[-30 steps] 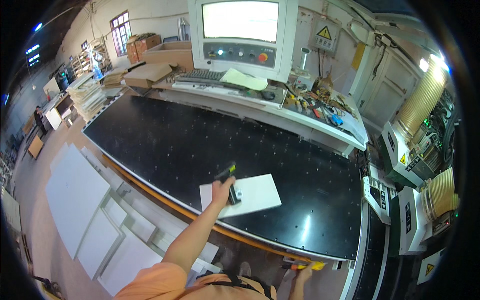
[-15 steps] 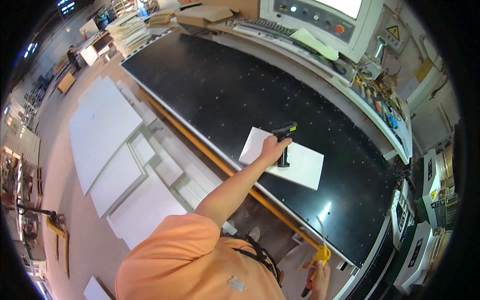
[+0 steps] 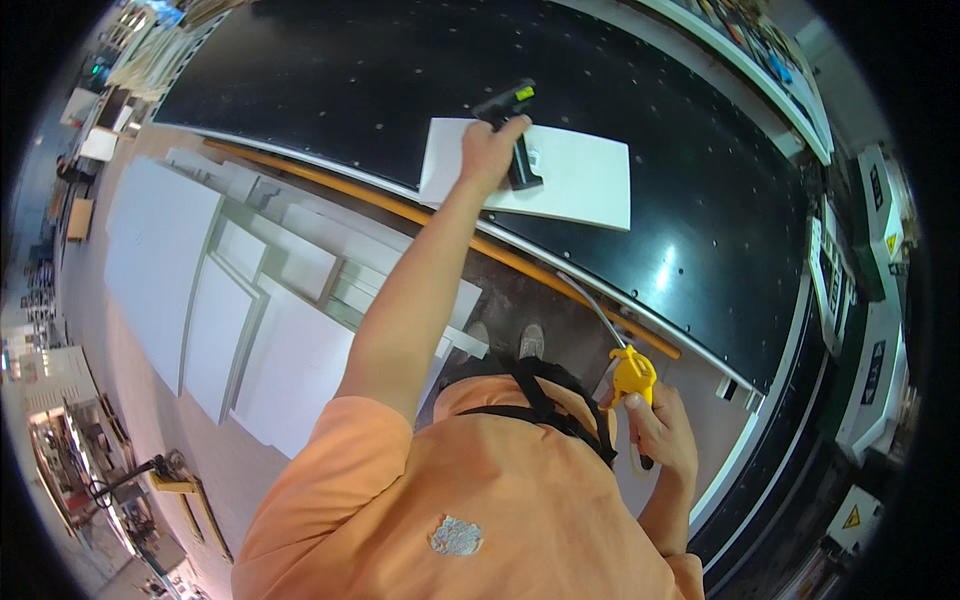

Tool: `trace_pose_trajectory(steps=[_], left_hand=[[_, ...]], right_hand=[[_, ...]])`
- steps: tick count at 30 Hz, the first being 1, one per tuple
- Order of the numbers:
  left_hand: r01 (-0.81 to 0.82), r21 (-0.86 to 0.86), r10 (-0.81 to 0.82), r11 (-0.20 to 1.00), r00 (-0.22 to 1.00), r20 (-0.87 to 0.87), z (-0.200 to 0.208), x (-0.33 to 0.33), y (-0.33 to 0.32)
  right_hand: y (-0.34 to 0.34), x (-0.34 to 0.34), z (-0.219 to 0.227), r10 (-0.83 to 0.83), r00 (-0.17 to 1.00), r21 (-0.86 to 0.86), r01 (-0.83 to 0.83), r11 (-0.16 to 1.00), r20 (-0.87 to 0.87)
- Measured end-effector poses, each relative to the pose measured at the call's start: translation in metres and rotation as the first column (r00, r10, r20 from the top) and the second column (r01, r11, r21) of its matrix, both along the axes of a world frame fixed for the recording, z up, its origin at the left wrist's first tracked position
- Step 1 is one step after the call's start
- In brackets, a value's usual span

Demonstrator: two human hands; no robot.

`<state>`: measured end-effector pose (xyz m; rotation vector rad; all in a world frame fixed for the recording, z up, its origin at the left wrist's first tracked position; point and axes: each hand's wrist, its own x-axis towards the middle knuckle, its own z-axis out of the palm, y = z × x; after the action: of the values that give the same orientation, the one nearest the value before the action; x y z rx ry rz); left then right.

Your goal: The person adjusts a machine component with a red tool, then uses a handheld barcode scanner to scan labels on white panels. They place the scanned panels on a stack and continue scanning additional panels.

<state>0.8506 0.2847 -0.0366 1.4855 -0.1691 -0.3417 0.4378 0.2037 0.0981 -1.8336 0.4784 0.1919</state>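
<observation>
My left hand (image 3: 490, 150) is wrapped around the grip of a black barcode scanner (image 3: 523, 165), which has a small yellow-green patch on its head. The scanner is over a white rectangular panel (image 3: 585, 180) lying near the front edge of the black table (image 3: 400, 60). Part of a small label shows on the panel beside the scanner's grip. Lower right, my right hand (image 3: 662, 425) is closed around a yellow air blow gun (image 3: 633, 374). Its thin metal nozzle points up and left, across the table's front edge. Whether the scanner touches the panel I cannot tell.
White panels (image 3: 160, 255) of several sizes lie stacked left of me, beside the table's orange rail (image 3: 400, 205). Machine housings (image 3: 875, 330) line the right side. A shelf with tools (image 3: 760, 60) runs along the far side. A yellow pallet truck (image 3: 178, 485) stands at lower left.
My view has tipped down, so the table sits higher in it. The blow gun's nozzle has swung left. The scanner has turned over the panel, and a label beside it now shows.
</observation>
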Motion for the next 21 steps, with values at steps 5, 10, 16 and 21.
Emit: trace_pose_trajectory(steps=[5,10,16,21], left_hand=[[0.015,-0.017,-0.015,1.000,1.000,-0.001,0.005,-0.001,-0.001],[-0.008,0.004,0.008,1.000,1.000,-0.006,0.001,0.001,-0.002],[-0.028,0.099,0.029,0.995,1.000,-0.005,-0.005,0.008,-0.004],[-0.007,0.021,0.008,1.000,1.000,-0.011,-0.007,0.007,-0.004]], right_hand=[[-0.003,-0.017,-0.030,-0.252,0.967,-0.081,0.249,0.965,-0.035],[-0.035,-0.051,-0.085,-0.778,0.628,-0.167,0.769,0.617,0.021],[-0.093,-0.102,-0.166,-0.914,-0.010,-0.123,0.990,-0.065,0.405],[-0.090,-0.107,-0.225,-0.903,-0.342,0.242,0.928,-0.282,0.260]])
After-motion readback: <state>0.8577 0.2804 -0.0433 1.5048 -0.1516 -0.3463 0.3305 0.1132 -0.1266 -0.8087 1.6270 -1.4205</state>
